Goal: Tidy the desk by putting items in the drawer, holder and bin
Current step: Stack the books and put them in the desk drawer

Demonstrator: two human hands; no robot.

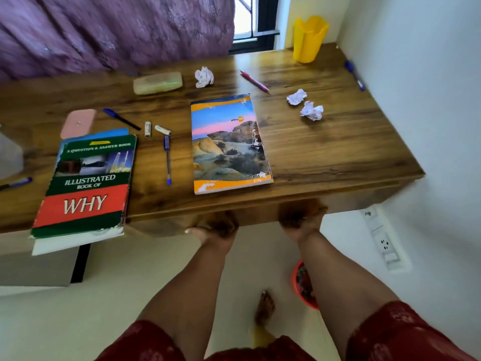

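Below, wooden desk carries notebook, green-red book, yellow holder, crumpled papers, pens. Left hand, right hand: each grip curled under drawer front at desk's near edge. Red bin on floor.

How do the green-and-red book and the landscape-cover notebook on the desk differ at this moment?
The book has a green and red cover with large white lettering; the notebook shows a rocky landscape with orange bands. The book sticks out past the desk front edge; the notebook lies just inside the edge. The book rests on other sheets; the notebook lies directly on the wood. Both lie flat, closed, with worn, torn edges.
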